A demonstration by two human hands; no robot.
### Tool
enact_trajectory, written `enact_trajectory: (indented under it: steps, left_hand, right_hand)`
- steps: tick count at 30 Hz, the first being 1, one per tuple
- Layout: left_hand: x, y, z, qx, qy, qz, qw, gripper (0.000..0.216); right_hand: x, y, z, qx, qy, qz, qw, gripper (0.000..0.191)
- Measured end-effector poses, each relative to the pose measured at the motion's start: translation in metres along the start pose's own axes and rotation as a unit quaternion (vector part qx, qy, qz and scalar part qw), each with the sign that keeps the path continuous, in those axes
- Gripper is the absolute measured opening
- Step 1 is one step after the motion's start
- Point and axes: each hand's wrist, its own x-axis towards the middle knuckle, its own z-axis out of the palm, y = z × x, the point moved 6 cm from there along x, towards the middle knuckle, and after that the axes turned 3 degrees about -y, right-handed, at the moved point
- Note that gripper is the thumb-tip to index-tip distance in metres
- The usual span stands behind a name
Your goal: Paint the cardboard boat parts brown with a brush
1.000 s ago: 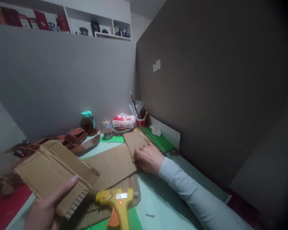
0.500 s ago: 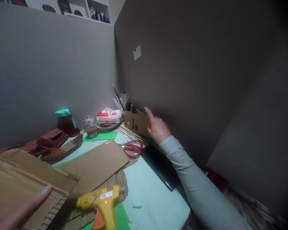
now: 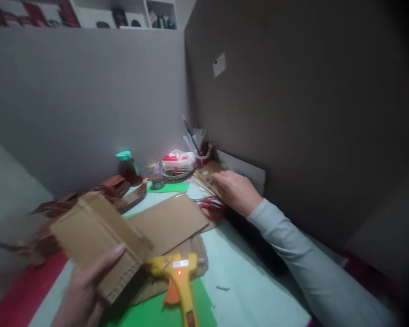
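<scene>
My left hand (image 3: 83, 290) grips a piece of corrugated cardboard (image 3: 95, 238) at the lower left, thumb lying across its face. My right hand (image 3: 234, 190) reaches over the far right of the table, palm down, just above red-handled scissors (image 3: 209, 206) and next to a small cardboard piece (image 3: 207, 171) by the wall. Its fingers are blurred and I cannot tell whether they hold anything. A yellow hot glue gun (image 3: 177, 277) with a lit red lamp lies between my hands on a green sheet (image 3: 150, 313).
A large flat cardboard sheet (image 3: 168, 222) lies mid-table. At the back stand a jar with a teal lid (image 3: 126, 164), a tissue pack (image 3: 177, 160), a pen cup (image 3: 200, 156) and a brown model boat (image 3: 114, 188). Grey partition walls close the back and right.
My right hand has dropped from the small cardboard piece at the wall down to the scissors. The left hand with its cardboard sits higher and more to the right in view; the camera has shifted.
</scene>
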Motion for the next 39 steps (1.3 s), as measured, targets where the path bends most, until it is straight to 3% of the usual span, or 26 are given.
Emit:
enact_trajectory:
  steps: [3,8,12,18,25,32,39]
  left_hand:
    - [-0.004,0.01,0.002,0.0,0.0,0.059,0.998,0.051]
    - [-0.01,0.009,0.007,-0.026,-0.019,0.061,0.998,0.067]
    - [-0.012,0.013,0.007,-0.049,-0.023,0.07,0.996,0.068]
    - [-0.005,0.018,0.002,-0.078,-0.017,0.069,0.994,0.052]
    - [-0.004,0.019,-0.002,-0.076,-0.004,0.083,0.994,0.055]
    - [-0.005,0.018,0.0,-0.014,-0.03,0.106,0.994,0.053]
    - [-0.01,0.025,0.002,-0.022,-0.044,0.117,0.992,0.051]
  right_hand:
    - [0.001,-0.029,0.029,-0.003,-0.092,-0.088,0.992,0.025]
    - [0.005,-0.039,0.06,-0.038,-0.144,-0.101,0.984,0.026]
    - [0.007,-0.027,0.056,-0.053,-0.143,-0.086,0.984,0.025]
    - [0.005,-0.01,0.039,-0.068,-0.115,-0.059,0.989,0.026]
    - [0.004,-0.018,0.045,-0.043,-0.11,-0.089,0.989,0.019]
    - [0.004,-0.022,0.065,0.037,-0.112,-0.141,0.983,0.019]
    - [0.004,-0.018,0.05,0.099,-0.093,-0.148,0.98,0.024]
